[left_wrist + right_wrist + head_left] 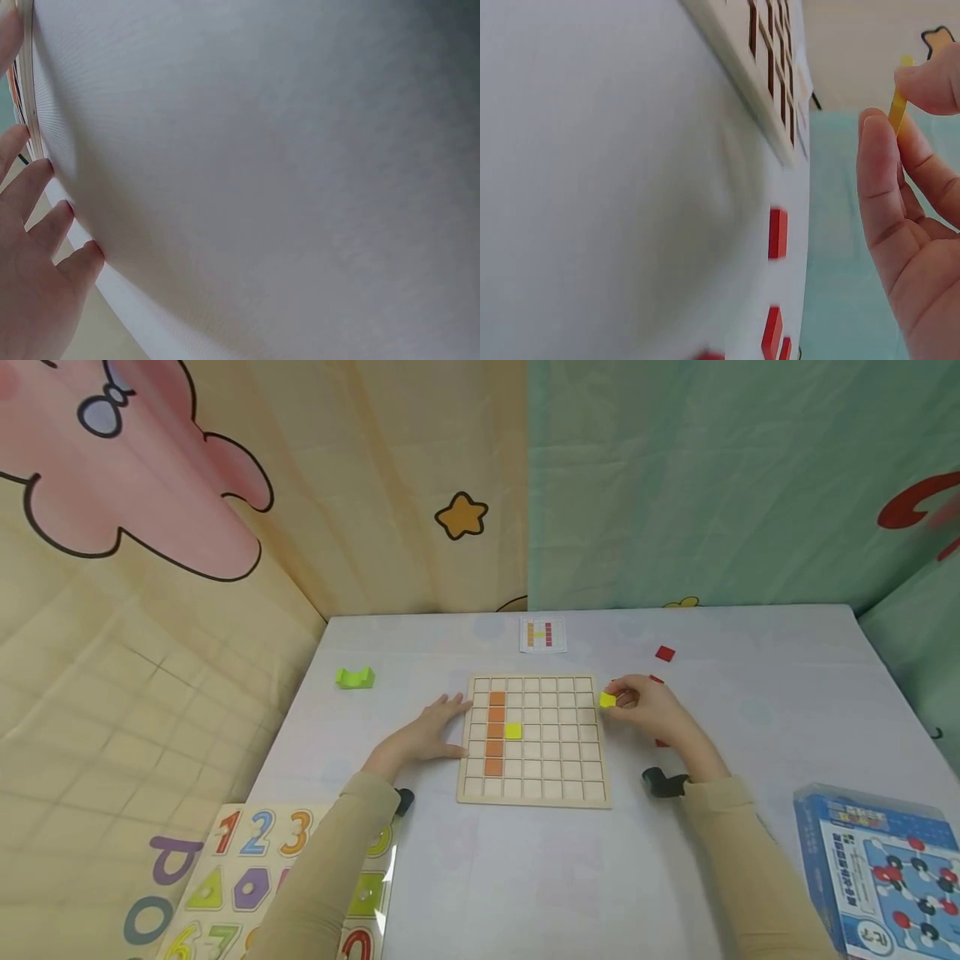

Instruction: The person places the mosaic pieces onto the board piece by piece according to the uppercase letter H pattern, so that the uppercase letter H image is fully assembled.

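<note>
Pinching a yellow tile [607,700], the right hand [649,707] hovers beside the board [551,749]; fingers spread, the left hand [422,735] touches it.

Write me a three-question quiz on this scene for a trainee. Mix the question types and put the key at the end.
1. What does the right hand hold? (a) a red tile (b) a yellow tile (c) a green block
2. True or false: in the head view, the left hand touches the left edge of the grid board.
3. How many orange tiles lie on the grid board?

Key
1. b, pinched between thumb and fingers
2. True
3. Five, in one column
</note>
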`<state>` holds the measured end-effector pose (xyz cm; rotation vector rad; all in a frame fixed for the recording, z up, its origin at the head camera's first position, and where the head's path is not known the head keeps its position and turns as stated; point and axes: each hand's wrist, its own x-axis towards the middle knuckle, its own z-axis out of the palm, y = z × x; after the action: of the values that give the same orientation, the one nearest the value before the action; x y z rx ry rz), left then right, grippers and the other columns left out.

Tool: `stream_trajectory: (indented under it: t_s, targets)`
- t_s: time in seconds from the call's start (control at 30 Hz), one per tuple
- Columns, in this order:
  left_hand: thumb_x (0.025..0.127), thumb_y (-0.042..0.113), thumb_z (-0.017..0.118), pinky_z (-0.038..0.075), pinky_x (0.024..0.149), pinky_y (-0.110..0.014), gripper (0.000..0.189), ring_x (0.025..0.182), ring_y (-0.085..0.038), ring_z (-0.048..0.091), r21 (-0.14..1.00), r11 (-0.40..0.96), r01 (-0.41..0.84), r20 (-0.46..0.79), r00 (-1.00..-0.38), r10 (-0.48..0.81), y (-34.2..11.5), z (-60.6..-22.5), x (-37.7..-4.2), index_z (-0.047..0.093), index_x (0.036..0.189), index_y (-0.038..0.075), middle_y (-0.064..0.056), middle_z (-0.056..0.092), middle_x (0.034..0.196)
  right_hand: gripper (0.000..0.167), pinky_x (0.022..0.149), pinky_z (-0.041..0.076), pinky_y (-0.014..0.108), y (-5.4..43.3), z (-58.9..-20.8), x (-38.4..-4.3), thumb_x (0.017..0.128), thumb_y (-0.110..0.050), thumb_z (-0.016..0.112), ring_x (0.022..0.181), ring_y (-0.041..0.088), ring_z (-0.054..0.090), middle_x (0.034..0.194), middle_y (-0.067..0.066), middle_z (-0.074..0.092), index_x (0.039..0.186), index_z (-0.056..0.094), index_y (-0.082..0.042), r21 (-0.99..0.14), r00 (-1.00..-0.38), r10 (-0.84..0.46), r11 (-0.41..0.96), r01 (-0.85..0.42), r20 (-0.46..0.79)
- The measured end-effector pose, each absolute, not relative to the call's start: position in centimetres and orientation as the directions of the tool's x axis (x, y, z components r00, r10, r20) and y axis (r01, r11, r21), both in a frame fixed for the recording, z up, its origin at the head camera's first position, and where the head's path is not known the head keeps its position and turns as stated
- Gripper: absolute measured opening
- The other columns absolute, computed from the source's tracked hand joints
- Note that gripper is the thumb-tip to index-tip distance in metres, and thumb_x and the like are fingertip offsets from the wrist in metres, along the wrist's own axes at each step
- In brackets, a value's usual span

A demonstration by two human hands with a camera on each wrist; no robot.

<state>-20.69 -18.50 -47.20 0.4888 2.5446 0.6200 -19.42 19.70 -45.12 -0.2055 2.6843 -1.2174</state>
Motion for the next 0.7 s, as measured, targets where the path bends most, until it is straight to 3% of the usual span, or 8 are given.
stream_trajectory:
  t_s: [0.2, 0.43, 0.7]
  targets:
    - [0.085, 0.031, 0.077, 0.005, 0.125, -0.053, 0.090, 0.155, -0.029, -0.002, 0.499, 0.838, 0.221, -0.361, -0.826, 0.433, -18.4, -47.1, -20.6, 0.025, 0.157, 0.019, -0.005, 0.009, 0.167, 0.035, 0.076, 0.049, 0.025, 16.6, -45.4, -19.4, 0.083, -0.016, 0.073, 0.093, 0.025, 0.056, 0.103, 0.015, 0.060, 0.112, 0.062, 0.001, -0.789, -0.961, -0.249, 0.611, -0.059, -0.121]
    - [0.085, 0.031, 0.077, 0.005, 0.125, -0.053, 0.090, 0.155, -0.031, -0.002, 0.499, 0.836, 0.227, -0.358, -0.825, 0.437, -18.4, -47.0, -20.7, 0.025, 0.157, 0.018, -0.007, 0.009, 0.167, 0.031, 0.068, 0.048, 0.024, 13.0, -46.0, -19.6, 0.081, -0.018, 0.075, 0.084, 0.021, 0.053, 0.089, 0.008, 0.058, 0.107, 0.062, -0.005, -0.800, -0.928, -0.338, 0.594, -0.083, -0.155]
    - [0.084, 0.031, 0.078, 0.005, 0.125, -0.053, 0.091, 0.154, -0.031, -0.001, 0.500, 0.834, 0.233, -0.352, -0.826, 0.441, -18.5, -47.1, -20.7, 0.025, 0.157, 0.016, -0.008, 0.010, 0.167, 0.025, 0.071, 0.049, 0.027, 11.0, -46.4, -19.9, 0.081, -0.015, 0.077, 0.078, 0.017, 0.055, 0.084, 0.005, 0.062, 0.102, 0.065, -0.006, -0.771, -0.897, -0.407, 0.623, -0.133, -0.174]
